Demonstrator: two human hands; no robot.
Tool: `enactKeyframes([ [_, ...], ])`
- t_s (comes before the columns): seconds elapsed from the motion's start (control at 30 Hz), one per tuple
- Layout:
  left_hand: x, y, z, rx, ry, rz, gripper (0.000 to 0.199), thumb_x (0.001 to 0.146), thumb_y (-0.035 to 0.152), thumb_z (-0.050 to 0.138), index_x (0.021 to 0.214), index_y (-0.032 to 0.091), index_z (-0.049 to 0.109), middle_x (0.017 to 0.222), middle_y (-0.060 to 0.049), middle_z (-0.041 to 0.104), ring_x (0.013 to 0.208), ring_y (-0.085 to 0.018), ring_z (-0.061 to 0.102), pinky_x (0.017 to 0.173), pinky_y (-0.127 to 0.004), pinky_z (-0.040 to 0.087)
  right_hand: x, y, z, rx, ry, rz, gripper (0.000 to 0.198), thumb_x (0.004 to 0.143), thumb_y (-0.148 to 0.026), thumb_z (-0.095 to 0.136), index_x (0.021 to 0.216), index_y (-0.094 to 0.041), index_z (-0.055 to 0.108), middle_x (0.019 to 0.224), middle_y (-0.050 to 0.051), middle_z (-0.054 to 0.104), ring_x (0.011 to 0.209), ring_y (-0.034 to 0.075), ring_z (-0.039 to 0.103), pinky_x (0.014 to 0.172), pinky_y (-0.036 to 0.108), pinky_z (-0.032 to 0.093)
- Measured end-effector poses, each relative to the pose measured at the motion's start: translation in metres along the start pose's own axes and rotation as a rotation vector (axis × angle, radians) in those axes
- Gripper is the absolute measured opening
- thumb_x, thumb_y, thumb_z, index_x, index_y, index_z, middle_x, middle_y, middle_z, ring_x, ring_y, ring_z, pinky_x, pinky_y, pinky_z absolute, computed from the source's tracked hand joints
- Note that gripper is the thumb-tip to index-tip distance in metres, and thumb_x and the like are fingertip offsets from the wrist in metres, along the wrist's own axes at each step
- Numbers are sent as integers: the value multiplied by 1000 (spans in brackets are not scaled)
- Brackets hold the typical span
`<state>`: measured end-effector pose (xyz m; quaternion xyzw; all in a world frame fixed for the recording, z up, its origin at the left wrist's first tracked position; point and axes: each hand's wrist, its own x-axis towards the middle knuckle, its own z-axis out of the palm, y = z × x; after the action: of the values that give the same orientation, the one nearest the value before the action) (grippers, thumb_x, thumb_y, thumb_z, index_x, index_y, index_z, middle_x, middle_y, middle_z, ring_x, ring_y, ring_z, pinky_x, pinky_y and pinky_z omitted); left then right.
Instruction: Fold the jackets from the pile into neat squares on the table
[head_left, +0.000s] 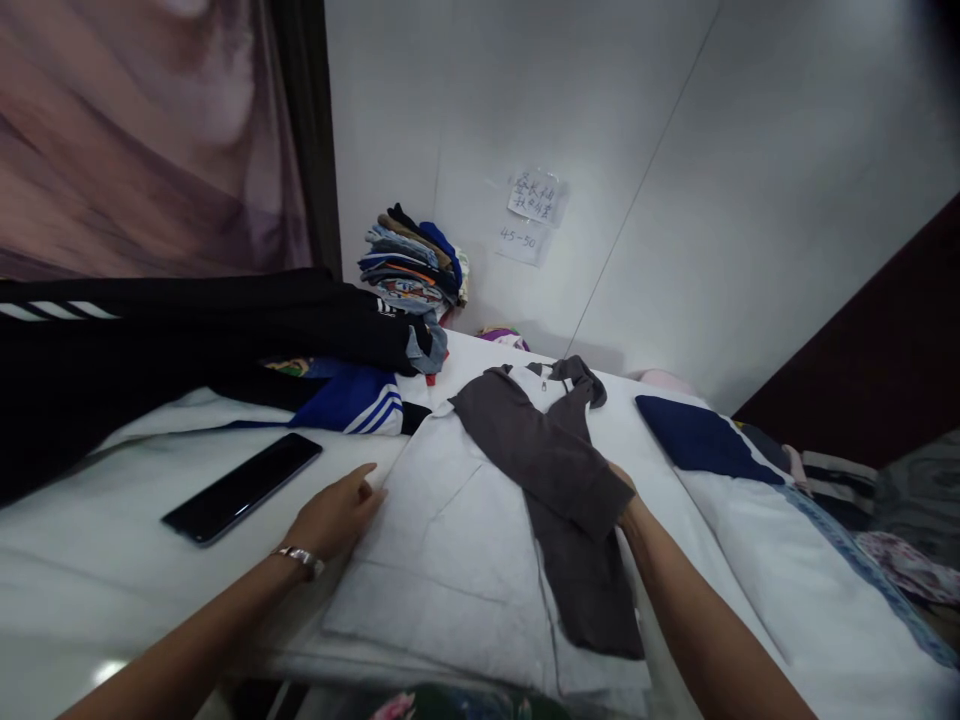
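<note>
A white jacket [450, 540] with dark grey shoulders and sleeves lies spread on the white table in front of me. Its collar, with a small zip pull, points away from me. One grey sleeve [536, 445] crosses the body toward the right, over the other sleeve [589, 590]. My right hand [628, 497] is at the cuff of the crossing sleeve and seems closed on it; the cloth hides most of its fingers. By the jacket's left edge rests my left hand [337, 512], a metal-banded watch on its wrist. Its index finger and thumb are apart, and it grips nothing visible.
A black phone [244, 487] lies left of my left hand. Black trousers [187, 335] and a blue striped garment [349, 398] spread across the left. Folded clothes [412, 260] are stacked by the wall under handwritten paper signs [529, 215]. Navy cloth [705, 438] lies at right.
</note>
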<state>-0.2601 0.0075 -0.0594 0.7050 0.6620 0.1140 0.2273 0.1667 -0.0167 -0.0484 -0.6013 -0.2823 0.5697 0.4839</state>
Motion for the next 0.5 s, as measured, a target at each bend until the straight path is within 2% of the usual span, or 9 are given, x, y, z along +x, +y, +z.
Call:
enactKeyframes([
  [0.07, -3, 0, 1, -54, -45, -19, 61, 85, 48, 35, 136, 14, 42, 90, -5, 69, 83, -22, 63, 72, -32, 43, -10, 7, -4, 86, -26, 23, 47, 90, -57, 42, 104, -19, 65, 115, 8, 65, 110, 25, 59, 94, 39, 48],
  [0.13, -4, 2, 1, -70, -54, -17, 61, 84, 50, 36, 132, 14, 47, 81, -4, 68, 80, -23, 63, 70, -32, 41, -23, 15, -8, 150, -65, 19, 56, 87, -64, 38, 107, -19, 65, 116, 9, 67, 114, 25, 59, 98, 39, 46],
  [0.2, -3, 5, 1, -75, -62, -4, 59, 82, 52, 38, 127, 15, 51, 76, -3, 68, 79, -24, 64, 68, -32, 40, -34, 19, -7, 131, -99, -39, 53, 85, -61, 43, 114, -21, 62, 121, 9, 65, 115, 24, 59, 99, 39, 46],
  [0.27, -3, 9, 0, -85, -80, -1, 55, 79, 51, 41, 120, 17, 55, 71, -2, 67, 78, -25, 64, 66, -31, 40, -41, 14, -4, 31, -128, -117, 44, 81, -49, 54, 116, -22, 61, 121, 8, 65, 112, 26, 60, 95, 39, 48],
  [0.37, -3, 16, -3, -140, -115, -13, 46, 75, 43, 45, 111, 17, 58, 73, -3, 66, 78, -24, 63, 63, -30, 40, -41, -13, 3, -46, -137, -197, 43, 66, -25, 65, 109, -21, 62, 105, 7, 71, 96, 26, 67, 86, 37, 52],
  [0.5, -2, 31, -12, -322, -177, 14, 48, 70, 40, 47, 110, 14, 57, 70, -2, 60, 69, -20, 59, 57, -28, 39, -25, -89, 6, 55, -35, -353, 31, 58, -14, 63, 89, -18, 65, 82, 2, 72, 71, 17, 67, 67, 26, 54],
])
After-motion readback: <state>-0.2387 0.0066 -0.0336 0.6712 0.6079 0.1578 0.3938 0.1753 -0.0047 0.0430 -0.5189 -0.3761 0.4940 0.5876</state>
